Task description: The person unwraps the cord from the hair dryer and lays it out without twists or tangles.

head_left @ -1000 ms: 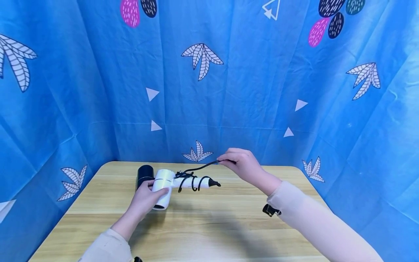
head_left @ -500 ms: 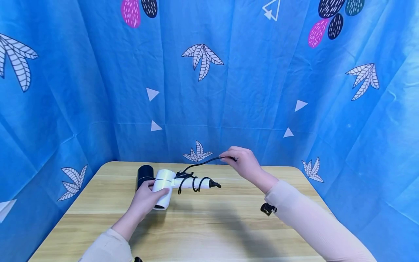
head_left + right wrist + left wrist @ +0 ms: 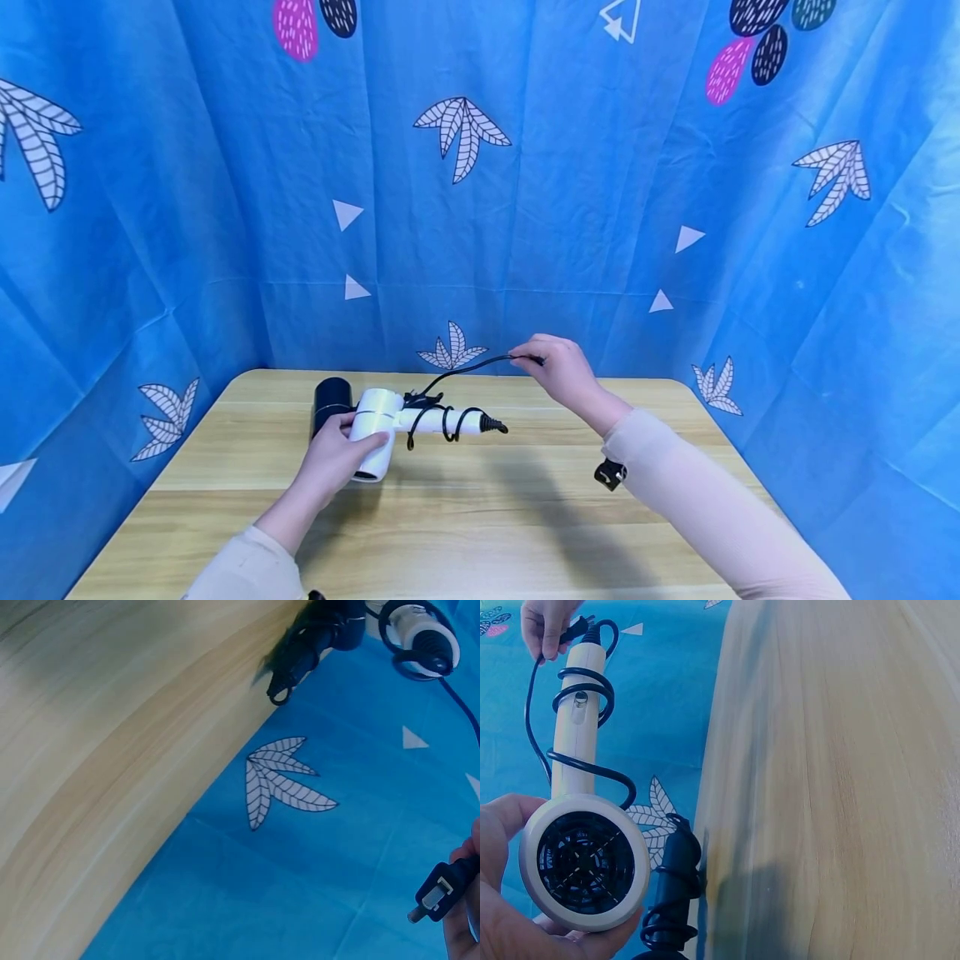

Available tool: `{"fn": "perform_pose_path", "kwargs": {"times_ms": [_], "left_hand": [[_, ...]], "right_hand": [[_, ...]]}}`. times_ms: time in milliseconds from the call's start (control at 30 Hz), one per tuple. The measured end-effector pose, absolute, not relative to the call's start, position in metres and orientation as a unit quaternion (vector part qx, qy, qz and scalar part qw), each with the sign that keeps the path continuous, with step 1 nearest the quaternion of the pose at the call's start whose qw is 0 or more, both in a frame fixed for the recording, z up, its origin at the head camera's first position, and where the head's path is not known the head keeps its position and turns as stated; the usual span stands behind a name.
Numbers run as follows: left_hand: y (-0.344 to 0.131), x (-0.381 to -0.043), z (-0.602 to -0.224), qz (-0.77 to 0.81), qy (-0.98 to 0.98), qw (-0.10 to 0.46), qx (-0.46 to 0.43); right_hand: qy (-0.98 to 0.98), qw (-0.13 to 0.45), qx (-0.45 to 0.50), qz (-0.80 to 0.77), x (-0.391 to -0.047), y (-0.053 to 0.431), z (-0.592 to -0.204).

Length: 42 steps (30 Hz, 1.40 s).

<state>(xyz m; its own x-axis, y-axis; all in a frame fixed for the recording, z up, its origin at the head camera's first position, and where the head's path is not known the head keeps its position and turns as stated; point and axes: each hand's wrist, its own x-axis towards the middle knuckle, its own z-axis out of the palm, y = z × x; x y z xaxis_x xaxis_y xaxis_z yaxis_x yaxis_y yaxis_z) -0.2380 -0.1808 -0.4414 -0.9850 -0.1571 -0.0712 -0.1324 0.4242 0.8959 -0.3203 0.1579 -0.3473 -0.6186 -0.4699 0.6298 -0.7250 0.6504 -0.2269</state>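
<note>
My left hand [image 3: 337, 454] grips the barrel of a white hair dryer [image 3: 378, 402], held over the table with its handle pointing right. Black cord loops loosely round that handle. In the left wrist view the dryer's round intake grille [image 3: 585, 859] faces the camera, thumb and fingers around its rim. My right hand [image 3: 558, 368] pinches the cord's free end, beyond the handle tip. The plug [image 3: 442, 889] sticks out from its fingers in the right wrist view. From there the black cord [image 3: 486, 361] arcs back to the handle.
A black hair dryer [image 3: 332, 400] lies just behind and left of the white one, cord wound round its handle [image 3: 671, 874]. The wooden table [image 3: 450, 533] ends at a blue patterned curtain [image 3: 480, 233] on the back and sides.
My right hand has shifted slightly right and up, drawing the cord end along, so the cord arcs higher. The left hand and the white hair dryer stay nearly still.
</note>
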Motion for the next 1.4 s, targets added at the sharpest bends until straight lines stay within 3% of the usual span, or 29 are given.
{"fn": "perform_pose_path", "kwargs": {"times_ms": [733, 1400], "left_hand": [[-0.181, -0.239, -0.443, -0.538, -0.839, 0.014, 0.084], [-0.184, -0.239, -0.441, -0.546, -0.833, 0.018, 0.085]], "right_hand": [[-0.894, 0.235, 0.312, 0.218, -0.336, 0.169, -0.386], [-0.902, 0.200, 0.336, 0.183, -0.323, 0.186, -0.429]]}}
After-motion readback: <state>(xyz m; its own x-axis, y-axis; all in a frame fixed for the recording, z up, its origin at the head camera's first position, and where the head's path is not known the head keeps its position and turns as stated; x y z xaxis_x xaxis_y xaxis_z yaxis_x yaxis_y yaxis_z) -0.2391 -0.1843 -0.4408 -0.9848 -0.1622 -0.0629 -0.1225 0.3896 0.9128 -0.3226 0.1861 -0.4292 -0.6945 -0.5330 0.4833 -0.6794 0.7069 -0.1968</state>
